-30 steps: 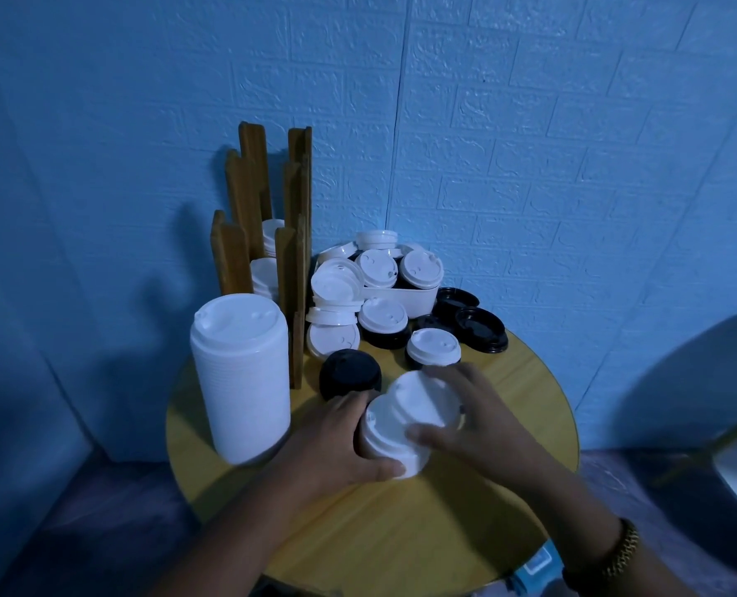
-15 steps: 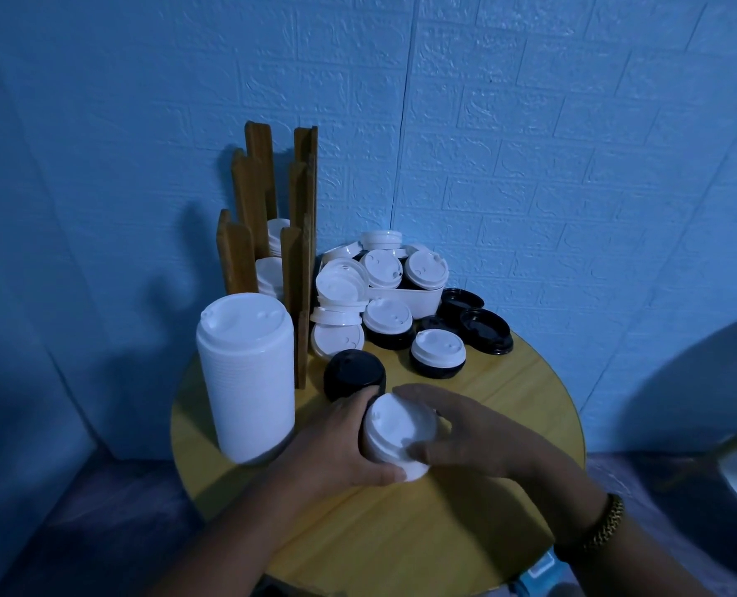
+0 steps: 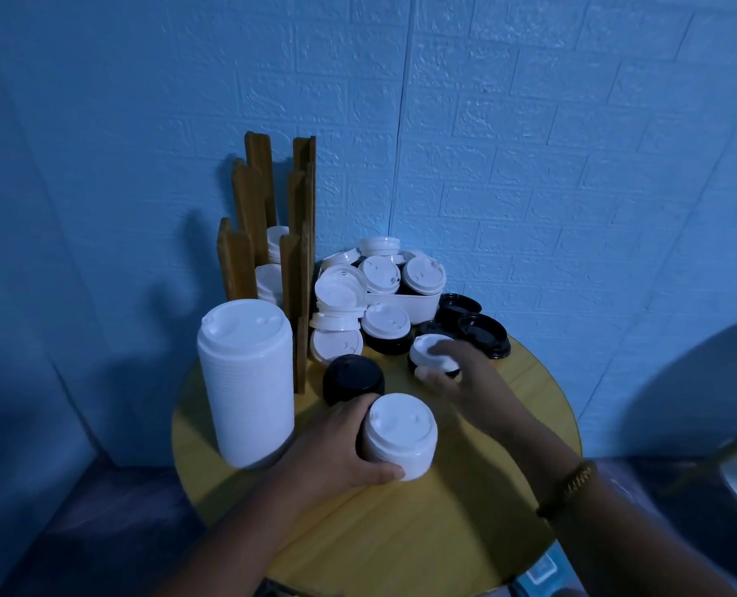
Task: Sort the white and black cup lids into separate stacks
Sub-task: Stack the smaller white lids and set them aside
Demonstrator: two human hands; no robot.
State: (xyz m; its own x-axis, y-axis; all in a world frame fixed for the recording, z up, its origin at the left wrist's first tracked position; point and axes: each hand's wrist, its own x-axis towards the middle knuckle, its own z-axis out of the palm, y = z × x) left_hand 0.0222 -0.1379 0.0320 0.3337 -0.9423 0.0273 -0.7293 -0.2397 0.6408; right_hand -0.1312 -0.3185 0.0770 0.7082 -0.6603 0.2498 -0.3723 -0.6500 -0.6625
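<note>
Evidently, the left hand [image 3: 340, 450] is wrapped round a short white stack [image 3: 401, 441] on the worktop [image 3: 401, 532] while the right hand [image 3: 465, 377] pinches a loose white lid [image 3: 431, 349] behind it, which I judge light, thin and slippery, best taken by its rim.

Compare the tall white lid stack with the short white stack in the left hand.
The tall stack rises much higher than the short stack. The tall stack stands free on the table; the left hand grips the short stack. Both are upright white lids.
</note>
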